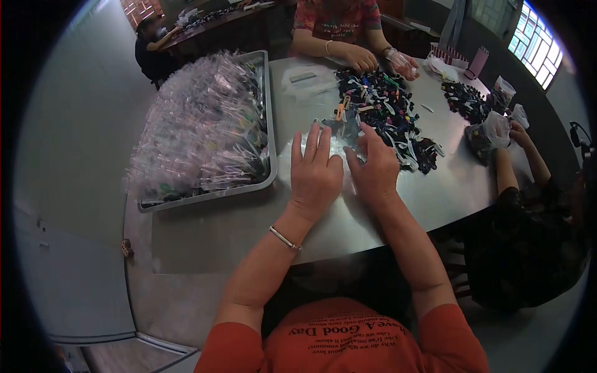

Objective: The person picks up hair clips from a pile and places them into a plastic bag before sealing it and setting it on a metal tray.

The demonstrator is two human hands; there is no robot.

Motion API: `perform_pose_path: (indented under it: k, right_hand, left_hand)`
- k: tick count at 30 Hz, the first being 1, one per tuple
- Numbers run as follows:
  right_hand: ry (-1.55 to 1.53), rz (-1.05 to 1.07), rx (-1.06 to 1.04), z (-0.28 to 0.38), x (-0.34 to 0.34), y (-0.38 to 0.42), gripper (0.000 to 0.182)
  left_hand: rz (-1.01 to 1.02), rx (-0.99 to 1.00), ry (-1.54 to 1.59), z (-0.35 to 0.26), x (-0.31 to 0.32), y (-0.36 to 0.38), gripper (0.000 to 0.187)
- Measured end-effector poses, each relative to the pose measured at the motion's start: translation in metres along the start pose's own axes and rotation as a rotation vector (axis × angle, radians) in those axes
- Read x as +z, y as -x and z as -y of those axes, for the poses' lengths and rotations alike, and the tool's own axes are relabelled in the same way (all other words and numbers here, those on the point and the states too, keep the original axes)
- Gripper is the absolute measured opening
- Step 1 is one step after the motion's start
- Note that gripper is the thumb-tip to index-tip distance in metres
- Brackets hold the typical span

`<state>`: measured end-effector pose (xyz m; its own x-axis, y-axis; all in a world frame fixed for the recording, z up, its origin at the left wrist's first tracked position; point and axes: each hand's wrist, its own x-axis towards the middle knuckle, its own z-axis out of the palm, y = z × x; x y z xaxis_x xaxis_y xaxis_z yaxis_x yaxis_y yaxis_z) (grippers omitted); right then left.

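A clear plastic bag (339, 144) lies on the metal table in front of me, at the near edge of a heap of small, mostly dark pieces (388, 102). My left hand (317, 171) rests palm down at the bag's left side, its fingers stretched out. On the other side, my right hand (377, 166) has its thumb and forefinger apart, with the fingertips beside the bag and the heap. An orange clip-like piece (342, 108) stands out just beyond my fingertips.
To the left, a grey tray (272, 143) is piled high with filled clear bags (199, 124). Flat clear bags (308, 87) lie beyond my left hand. Opposite, a person's hands (362, 59) reach the heap. At right, another person holds a clear bag (495, 130) near a second heap (463, 99).
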<state>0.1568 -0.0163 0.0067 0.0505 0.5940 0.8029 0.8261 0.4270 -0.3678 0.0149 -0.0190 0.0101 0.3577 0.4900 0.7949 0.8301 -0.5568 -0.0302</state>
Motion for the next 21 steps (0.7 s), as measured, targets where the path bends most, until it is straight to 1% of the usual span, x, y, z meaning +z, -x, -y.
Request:
perform_pose_path:
  k: [1,3,4,5,6,7,8,9,10,11,12,13,15,16,17,18,19,20,21]
  right_hand:
    - [0.001,-0.002,-0.001,-0.006,0.002,0.000,0.034]
    - [0.138,0.006,-0.144,-0.018,0.007,0.003,0.027]
    - [0.142,0.002,-0.144,-0.021,0.007,0.005,0.027]
    - [0.095,0.015,-0.092,-0.022,0.006,0.005,0.022]
    - [0.049,0.028,-0.041,-0.022,0.005,0.005,0.018]
    - [0.054,0.024,-0.043,-0.021,0.004,0.005,0.018]
    - [-0.110,-0.007,0.080,-0.019,0.003,0.004,0.017]
    - [-0.276,-0.039,0.203,-0.018,0.003,0.003,0.015]
    - [-0.352,-0.045,0.245,-0.019,0.004,0.003,0.015]
    - [-0.353,-0.049,0.243,-0.019,0.004,0.004,0.015]
    - [-0.348,0.000,0.237,-0.017,0.004,0.006,0.015]
    - [-0.344,0.051,0.231,-0.015,0.004,0.007,0.016]
    - [-0.375,0.072,0.194,-0.008,0.007,0.008,0.015]
    - [-0.361,0.064,0.088,-0.006,0.009,0.008,0.013]
    - [-0.346,0.055,-0.017,-0.004,0.011,0.008,0.011]
    - [-0.284,0.068,-0.043,0.000,0.009,0.006,0.012]
    - [-0.286,0.072,-0.042,0.004,0.008,0.004,0.012]
    - [-0.224,0.064,-0.126,0.006,0.007,0.003,0.013]
    - [-0.161,0.056,-0.209,0.007,0.007,0.002,0.014]
  left_hand:
    - [-0.009,0.020,0.036,-0.002,0.000,-0.001,0.009]
    - [-0.020,0.044,0.075,-0.005,-0.001,0.000,0.010]
    - [-0.022,0.040,0.141,-0.007,-0.002,0.000,0.010]
    - [-0.024,0.036,0.208,-0.009,-0.002,0.000,0.016]
    - [-0.027,0.040,0.212,-0.011,-0.003,0.000,0.016]
    - [-0.104,-0.077,0.403,-0.014,-0.004,0.000,0.030]
    - [-0.181,-0.194,0.593,-0.016,-0.005,-0.001,0.045]
    - [-0.184,-0.293,0.765,-0.018,-0.005,0.001,0.064]
    - [-0.187,-0.288,0.765,-0.016,0.003,0.004,0.064]
    - [-0.171,-0.476,1.021,-0.012,0.016,0.010,0.068]
    - [-0.150,-0.669,1.272,-0.010,0.018,0.009,0.073]
    - [-0.152,-0.668,1.269,-0.007,0.020,0.010,0.073]
    - [-0.026,-0.823,1.828,-0.001,0.020,0.010,0.048]
    - [0.044,-0.893,2.109,0.001,0.018,0.009,0.039]
    - [0.051,-0.961,2.092,-0.001,0.017,0.007,0.037]
    - [0.046,-0.967,2.089,0.003,0.017,0.006,0.037]
    - [0.039,-1.099,2.254,0.007,0.016,0.005,0.036]
    - [0.031,-1.234,2.418,0.009,0.016,0.004,0.035]
    - [0.029,-1.237,2.419,0.009,0.014,0.005,0.035]
